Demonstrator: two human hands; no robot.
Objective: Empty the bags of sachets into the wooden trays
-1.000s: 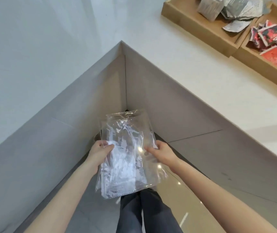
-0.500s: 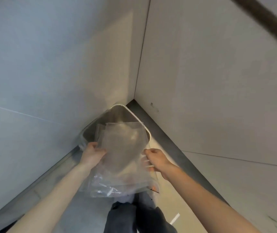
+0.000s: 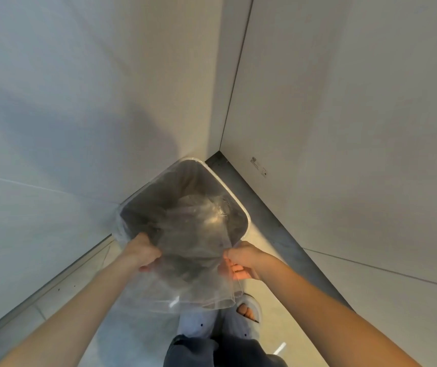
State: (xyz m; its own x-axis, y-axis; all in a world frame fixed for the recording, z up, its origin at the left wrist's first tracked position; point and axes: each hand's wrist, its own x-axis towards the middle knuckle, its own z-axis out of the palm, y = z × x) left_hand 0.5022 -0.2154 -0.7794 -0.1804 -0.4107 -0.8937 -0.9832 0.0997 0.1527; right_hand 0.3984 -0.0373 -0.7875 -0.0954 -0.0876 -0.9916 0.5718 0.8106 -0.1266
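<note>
Clear bag, seemingly emptied, is pinched at both sides by left hand and right hand above bin; both grips should be released together.

Dim, soft, motion-blurred view with wide-angle edge distortion

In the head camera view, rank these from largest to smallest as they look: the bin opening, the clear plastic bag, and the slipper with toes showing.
1. Bin opening and clear plastic bag: they look alike, and the bag is nearer the camera, so I won't rank them.
2. Slipper: clearly smallest, partly hidden by the bag.
</note>
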